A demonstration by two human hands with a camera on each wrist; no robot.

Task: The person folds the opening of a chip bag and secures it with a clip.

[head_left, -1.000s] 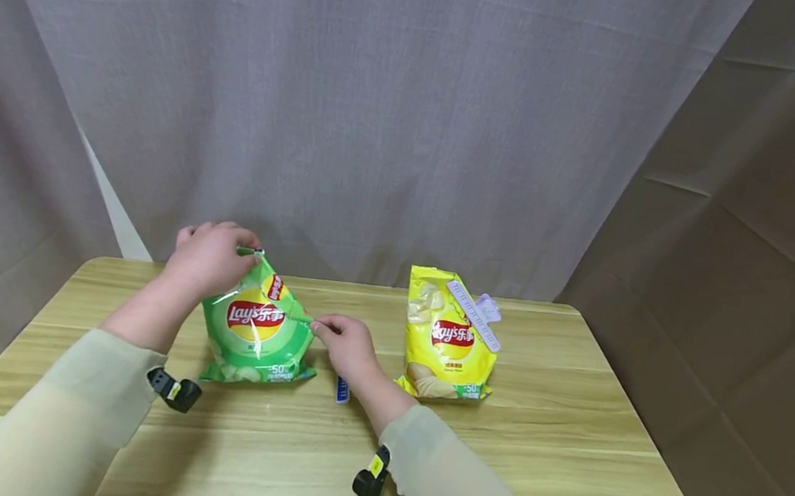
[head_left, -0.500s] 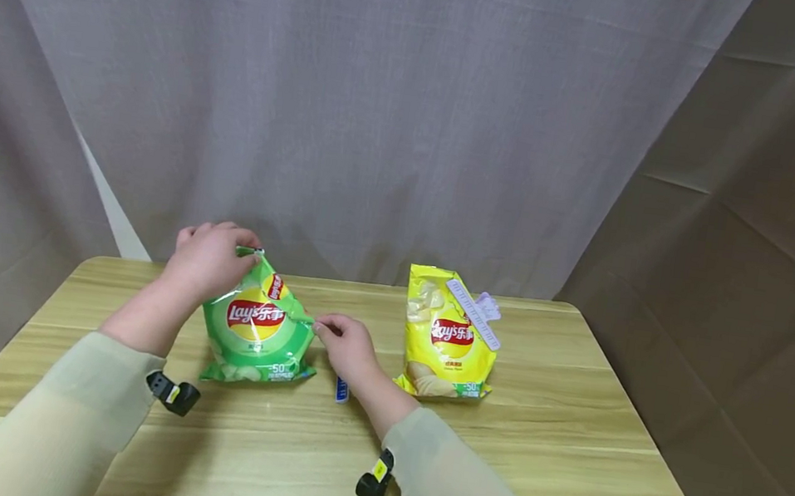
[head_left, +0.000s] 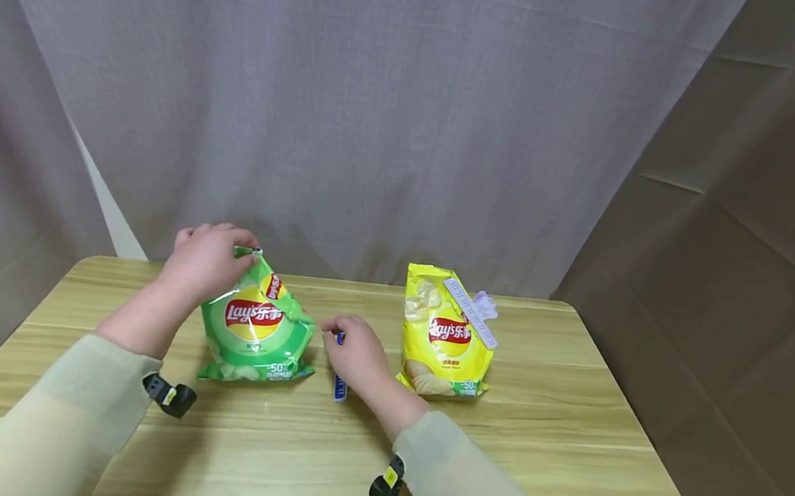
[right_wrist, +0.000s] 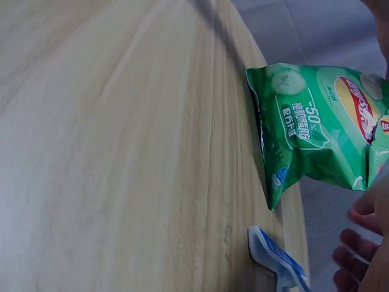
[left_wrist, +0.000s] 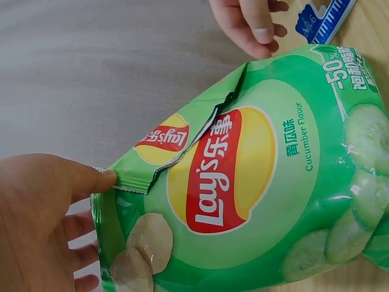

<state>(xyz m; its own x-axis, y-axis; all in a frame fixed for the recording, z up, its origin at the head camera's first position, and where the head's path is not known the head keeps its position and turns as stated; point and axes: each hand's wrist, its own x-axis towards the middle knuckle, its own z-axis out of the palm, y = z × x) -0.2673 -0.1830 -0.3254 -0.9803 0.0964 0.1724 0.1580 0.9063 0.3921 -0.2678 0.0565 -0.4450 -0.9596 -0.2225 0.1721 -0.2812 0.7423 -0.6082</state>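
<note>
My right hand (head_left: 357,354) hangs with fingers loosely bent, holding nothing, near the blue clip (head_left: 339,389); a careless brush could knock that aside. Farther up, my left hand (head_left: 209,261) pinches one top corner of the green chip bag (head_left: 256,349), standing on the table. The fold's other end is unheld, so it could spring open. Wood-grain table (head_left: 525,483), yellow bag (head_left: 444,361) rightward, grey curtain (head_left: 385,112) behind.

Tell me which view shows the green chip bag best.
The left wrist view: the green chip bag looms large, its folded flap and "Cucumber Flavor" print clear, though slightly cropped. The head view shows it smaller, one corner behind the left hand; the right wrist view shows its base but crops its top.
</note>
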